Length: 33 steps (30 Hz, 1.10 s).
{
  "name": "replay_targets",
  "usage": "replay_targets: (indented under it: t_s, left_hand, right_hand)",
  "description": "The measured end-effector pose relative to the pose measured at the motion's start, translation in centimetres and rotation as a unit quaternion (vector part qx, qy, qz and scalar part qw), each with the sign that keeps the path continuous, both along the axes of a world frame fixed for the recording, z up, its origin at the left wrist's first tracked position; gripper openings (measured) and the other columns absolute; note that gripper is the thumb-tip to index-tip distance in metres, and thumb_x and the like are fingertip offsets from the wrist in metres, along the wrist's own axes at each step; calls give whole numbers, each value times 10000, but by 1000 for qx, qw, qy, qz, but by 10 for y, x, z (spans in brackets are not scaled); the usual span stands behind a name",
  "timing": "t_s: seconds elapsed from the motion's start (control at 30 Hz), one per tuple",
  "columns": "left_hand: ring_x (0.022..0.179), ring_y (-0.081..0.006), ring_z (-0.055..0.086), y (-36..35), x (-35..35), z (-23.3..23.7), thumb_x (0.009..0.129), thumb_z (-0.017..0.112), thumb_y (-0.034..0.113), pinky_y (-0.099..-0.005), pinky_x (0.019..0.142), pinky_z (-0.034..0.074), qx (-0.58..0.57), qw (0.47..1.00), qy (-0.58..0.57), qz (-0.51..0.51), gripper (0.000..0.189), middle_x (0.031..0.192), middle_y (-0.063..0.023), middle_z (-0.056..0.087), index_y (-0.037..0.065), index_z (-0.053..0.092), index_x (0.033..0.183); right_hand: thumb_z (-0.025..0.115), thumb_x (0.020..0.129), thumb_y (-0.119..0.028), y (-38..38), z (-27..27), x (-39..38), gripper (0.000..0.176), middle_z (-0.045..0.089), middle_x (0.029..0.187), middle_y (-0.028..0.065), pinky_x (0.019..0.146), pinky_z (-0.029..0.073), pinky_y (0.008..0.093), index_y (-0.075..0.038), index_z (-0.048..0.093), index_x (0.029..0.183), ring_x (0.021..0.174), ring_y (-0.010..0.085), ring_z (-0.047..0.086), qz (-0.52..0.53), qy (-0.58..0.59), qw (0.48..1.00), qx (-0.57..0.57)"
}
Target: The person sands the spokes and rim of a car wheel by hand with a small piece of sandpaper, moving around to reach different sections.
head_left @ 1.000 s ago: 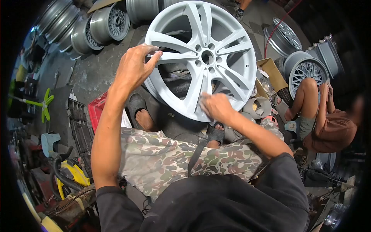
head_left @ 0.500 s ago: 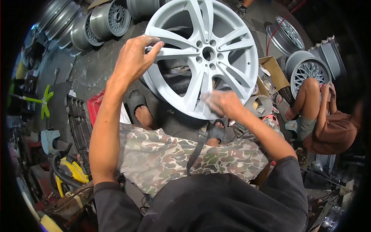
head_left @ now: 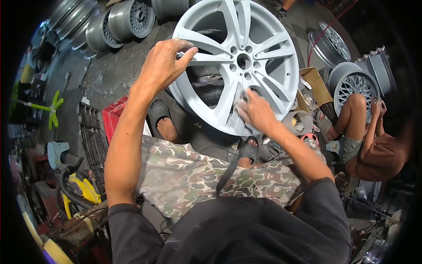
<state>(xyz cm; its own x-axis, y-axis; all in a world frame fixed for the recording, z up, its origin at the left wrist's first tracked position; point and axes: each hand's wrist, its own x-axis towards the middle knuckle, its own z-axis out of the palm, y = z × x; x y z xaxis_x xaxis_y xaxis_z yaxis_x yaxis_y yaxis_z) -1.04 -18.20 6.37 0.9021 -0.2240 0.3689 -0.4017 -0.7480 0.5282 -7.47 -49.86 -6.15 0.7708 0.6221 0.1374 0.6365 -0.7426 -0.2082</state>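
Observation:
A large pale grey wheel rim [head_left: 206, 115] with paired spokes lies face up in front of me, over a dark tyre [head_left: 210, 94]. My left hand [head_left: 169, 61] is at the rim's left side, thumb and forefinger bent around the end of a left spoke with a gap between them. My right hand [head_left: 256, 110] is on the lower spoke, below the centre hole, its fingers bent against the surface and partly blurred. Whether a small thing is under those fingertips cannot be made out.
Several grey rims [head_left: 132, 20] stand at the upper left. A red crate [head_left: 115, 115] and a black grille are left of my feet. At the right are an open cardboard box [head_left: 317, 87], mesh-spoked rims [head_left: 356, 88] and a seated person [head_left: 373, 154].
My right hand has moved up along the lower spoke toward the centre hole. The whole view has shifted slightly, and my left hand keeps its place at the left spoke.

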Motion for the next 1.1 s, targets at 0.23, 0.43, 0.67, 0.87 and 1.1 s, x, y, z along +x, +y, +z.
replay_targets:
  t_s: [0.23,0.43,0.67,0.87,1.1]
  left_hand:
    - [839,-309,728,3,3,-3,988,695,269,-389,799,554,19,999,-33,-1,336,988,-189,765,-33,751,1123]
    - [757,-283,713,7,2,-6,992,682,275,-388,730,559,20,999,-41,-14,339,1017,-189,772,-21,755,1142]
    - [840,-335,730,4,3,-10,983,683,296,-414,811,573,33,999,10,9,347,1034,-200,769,-5,764,1133]
    - [845,-350,721,8,5,-9,984,677,305,-422,817,561,35,999,15,16,354,1014,-206,764,-9,766,1121]
    - [809,-343,705,13,-1,-10,978,679,302,-425,799,557,29,999,12,18,351,975,-217,757,-8,767,1117]
  right_hand:
    - [694,912,-216,18,7,-55,203,641,958,220,779,551,490,-35,747,987,932,392,659,-22,73,997,5]
    - [631,887,-108,21,18,-45,152,689,869,237,719,558,506,35,670,854,796,424,698,52,123,990,-42]
    - [594,856,-58,28,4,-44,99,670,829,230,697,555,504,17,659,846,756,411,693,36,76,995,-49]
    - [640,799,-45,33,6,-46,82,672,829,231,706,553,510,9,663,857,761,407,701,16,64,994,-82]
    - [618,818,-48,29,16,-52,68,681,833,238,714,548,529,7,659,821,773,426,701,-3,95,995,-32]
